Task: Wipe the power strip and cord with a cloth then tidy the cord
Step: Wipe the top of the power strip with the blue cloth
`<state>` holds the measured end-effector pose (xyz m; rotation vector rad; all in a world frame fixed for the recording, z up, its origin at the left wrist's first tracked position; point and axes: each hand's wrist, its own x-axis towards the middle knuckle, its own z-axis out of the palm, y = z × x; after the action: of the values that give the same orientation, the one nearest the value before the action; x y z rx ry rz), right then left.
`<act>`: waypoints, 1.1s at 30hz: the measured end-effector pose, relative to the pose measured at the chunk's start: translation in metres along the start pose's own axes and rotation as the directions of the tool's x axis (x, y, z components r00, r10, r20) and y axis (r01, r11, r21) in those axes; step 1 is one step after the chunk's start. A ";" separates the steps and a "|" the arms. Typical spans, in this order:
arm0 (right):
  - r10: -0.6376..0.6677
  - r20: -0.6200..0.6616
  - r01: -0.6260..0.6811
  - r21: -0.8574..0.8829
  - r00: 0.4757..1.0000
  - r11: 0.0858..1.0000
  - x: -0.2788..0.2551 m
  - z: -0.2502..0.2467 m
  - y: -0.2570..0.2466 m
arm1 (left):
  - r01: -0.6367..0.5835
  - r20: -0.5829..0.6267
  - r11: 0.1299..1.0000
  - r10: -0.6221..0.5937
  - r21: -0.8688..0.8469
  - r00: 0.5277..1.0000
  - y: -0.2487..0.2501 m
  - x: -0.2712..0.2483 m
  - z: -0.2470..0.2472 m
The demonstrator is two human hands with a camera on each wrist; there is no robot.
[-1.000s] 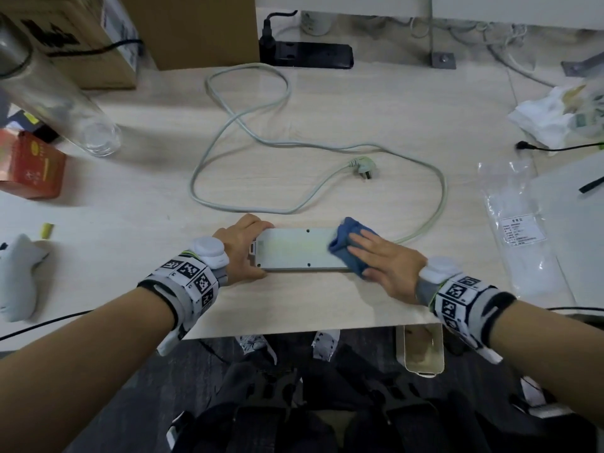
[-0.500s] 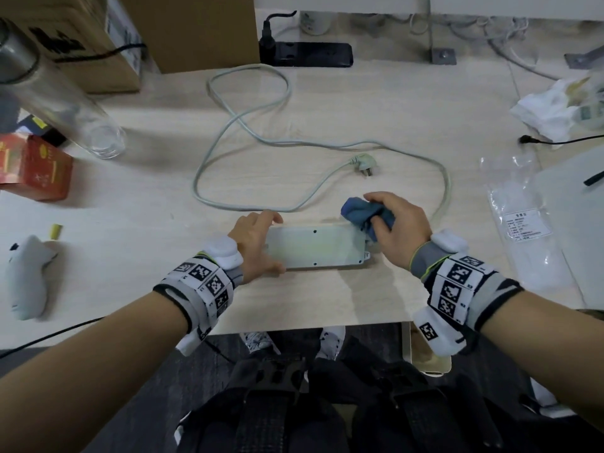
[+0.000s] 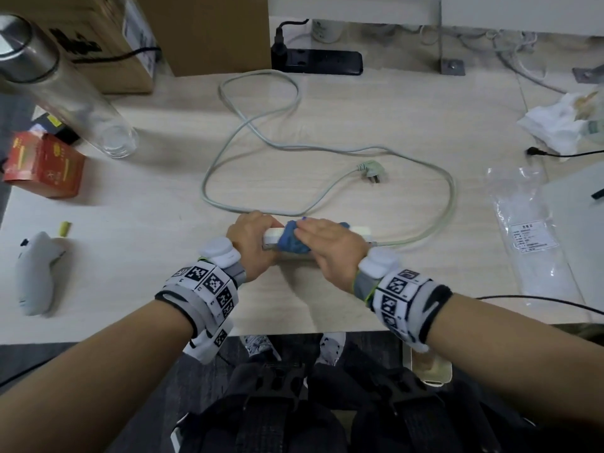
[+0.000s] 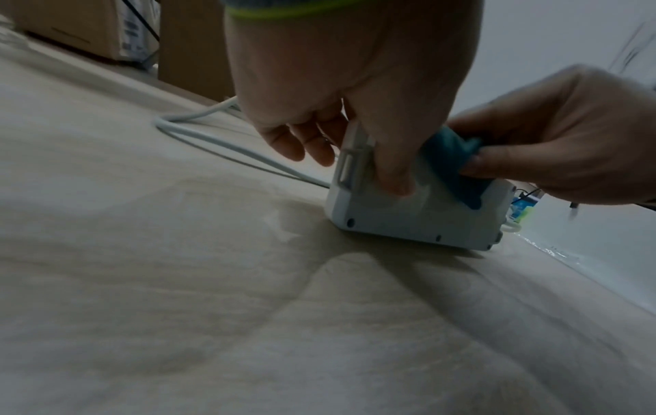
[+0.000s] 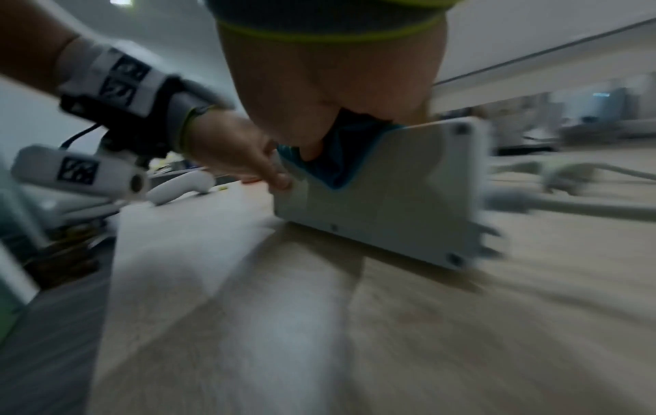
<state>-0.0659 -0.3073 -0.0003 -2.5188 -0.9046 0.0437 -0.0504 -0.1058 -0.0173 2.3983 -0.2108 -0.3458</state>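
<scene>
The white power strip (image 3: 359, 231) stands on its long edge near the table's front, its back face toward me (image 4: 408, 216) (image 5: 390, 196). My left hand (image 3: 251, 243) grips its left end, thumb on the back face (image 4: 390, 174). My right hand (image 3: 330, 246) holds the blue cloth (image 3: 291, 241) folded over the strip's top edge, right beside the left hand (image 4: 454, 165) (image 5: 341, 165). The grey cord (image 3: 451, 197) leaves the strip's right end and runs in loose loops across the table to its plug (image 3: 371, 170).
A tall glass bottle (image 3: 65, 93) and a red box (image 3: 42, 165) sit at the left, a white handheld device (image 3: 36, 273) near the front left. A black power strip (image 3: 317, 62) lies at the back. A plastic bag (image 3: 523, 230) and crumpled tissue (image 3: 562, 122) are at the right.
The power strip went from lying flat to standing on its long edge. My right hand carried the cloth from the strip's right end leftward along its top edge.
</scene>
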 end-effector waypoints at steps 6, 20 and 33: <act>-0.093 0.122 0.095 -0.009 0.988 0.995 0.014 -0.001 -0.008 | -0.010 0.026 1.000 0.011 -0.027 1.000 -0.003 0.003 -0.003; 0.658 0.014 -0.655 0.117 0.753 0.747 -0.044 -0.067 0.058 | 0.126 0.164 0.991 -0.116 -0.050 0.980 0.001 0.008 -0.009; 0.351 -0.131 -0.352 0.016 0.927 0.936 -0.056 -0.027 0.050 | -0.109 0.231 0.933 0.029 0.342 0.973 -0.013 0.000 -0.001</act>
<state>-0.0749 -0.3860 -0.0047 -2.6249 -0.3933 -0.0133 -0.0492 -0.0953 -0.0255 2.6943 -0.4966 -0.5872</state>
